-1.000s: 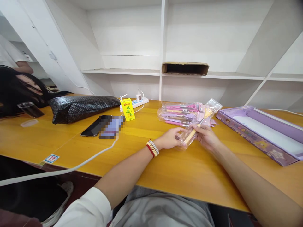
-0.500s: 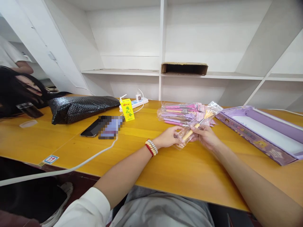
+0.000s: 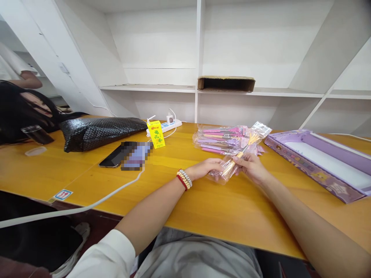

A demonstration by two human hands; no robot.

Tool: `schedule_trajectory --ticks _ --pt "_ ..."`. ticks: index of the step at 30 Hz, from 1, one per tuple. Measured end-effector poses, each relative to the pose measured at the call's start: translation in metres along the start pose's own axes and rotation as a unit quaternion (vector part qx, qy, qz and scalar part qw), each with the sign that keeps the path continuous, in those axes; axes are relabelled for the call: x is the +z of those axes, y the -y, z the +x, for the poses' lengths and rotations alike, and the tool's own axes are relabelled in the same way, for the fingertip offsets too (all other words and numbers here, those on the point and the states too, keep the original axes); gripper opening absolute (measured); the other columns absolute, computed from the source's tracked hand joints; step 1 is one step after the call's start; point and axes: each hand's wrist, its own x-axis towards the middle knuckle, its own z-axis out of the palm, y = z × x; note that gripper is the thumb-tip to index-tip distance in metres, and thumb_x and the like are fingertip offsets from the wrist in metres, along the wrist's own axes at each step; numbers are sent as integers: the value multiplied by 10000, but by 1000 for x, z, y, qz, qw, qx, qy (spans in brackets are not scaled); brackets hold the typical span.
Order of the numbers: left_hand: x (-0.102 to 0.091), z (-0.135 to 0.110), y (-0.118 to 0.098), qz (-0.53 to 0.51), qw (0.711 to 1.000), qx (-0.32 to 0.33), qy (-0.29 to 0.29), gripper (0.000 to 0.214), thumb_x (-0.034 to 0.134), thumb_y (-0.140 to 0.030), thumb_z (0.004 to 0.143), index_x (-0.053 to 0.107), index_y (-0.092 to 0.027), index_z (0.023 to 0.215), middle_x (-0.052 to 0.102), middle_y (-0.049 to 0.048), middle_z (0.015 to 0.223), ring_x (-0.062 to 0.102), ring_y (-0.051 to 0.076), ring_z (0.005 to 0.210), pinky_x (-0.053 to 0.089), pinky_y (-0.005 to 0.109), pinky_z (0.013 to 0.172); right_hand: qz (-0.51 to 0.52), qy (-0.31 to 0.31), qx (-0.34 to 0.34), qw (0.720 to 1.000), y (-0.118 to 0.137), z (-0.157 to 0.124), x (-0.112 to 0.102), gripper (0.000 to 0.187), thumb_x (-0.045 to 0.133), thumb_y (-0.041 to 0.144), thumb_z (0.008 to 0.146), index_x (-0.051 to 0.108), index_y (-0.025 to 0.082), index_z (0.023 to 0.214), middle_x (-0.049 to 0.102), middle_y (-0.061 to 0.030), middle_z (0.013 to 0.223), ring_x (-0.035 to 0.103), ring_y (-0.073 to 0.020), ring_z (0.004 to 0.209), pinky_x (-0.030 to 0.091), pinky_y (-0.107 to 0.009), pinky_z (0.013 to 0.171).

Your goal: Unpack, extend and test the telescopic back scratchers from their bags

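Both my hands hold a clear plastic bag with a yellow-handled tool that looks like a brush (image 3: 231, 166); its dark neck and yellow spread end point away from me. My left hand (image 3: 207, 168), wearing beaded bracelets, is closed on the bag's near end. With thumb and fingers, my right hand (image 3: 251, 166) pinches the handle through the plastic. Just beyond lies a pile of similar pink and purple tools in clear bags (image 3: 222, 139). To the right, an open purple tray-like box (image 3: 311, 166) has a white inner bottom.
Left of my hands are a black phone (image 3: 111, 155), a pixelated phone-like device (image 3: 135, 156), a yellow drink carton (image 3: 156, 135) and a power strip (image 3: 171, 125). A black bubble-wrap bag (image 3: 98, 133) lies farther left. White shelves hold a cardboard box (image 3: 226, 84). A white cable (image 3: 116, 191) crosses the table.
My left hand has moved slightly left and down, its fingers now over the bag's near end. The bagged tool has tipped a little more upright in view.
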Motion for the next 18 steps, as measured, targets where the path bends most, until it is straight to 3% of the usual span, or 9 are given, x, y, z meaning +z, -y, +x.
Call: schedule_trajectory --ticks 8,13,18 --pt "1 3 7 106 994 6 -5 337 655 -424 683 618 -96 752 615 42 672 545 97 569 422 215 548 -57 0 -23 998 1 0 5 282 686 410 697 620 136 719 641 -50 575 582 -151 466 467 -249 442" --pt "3 0 3 106 994 3 1 326 670 -390 669 635 -99 813 633 56 744 565 110 625 426 218 568 -69 4 -46 997 1 -1 5 277 680 405 708 602 141 740 632 -38 570 575 -146 465 471 -261 459" --pt "4 -1 3 130 991 17 13 274 682 -347 655 613 -92 725 609 38 690 538 97 594 400 209 554 -67 2 -45 997 0 -1 6 294 696 400 693 587 155 815 630 -22 570 558 -144 442 455 -263 438"
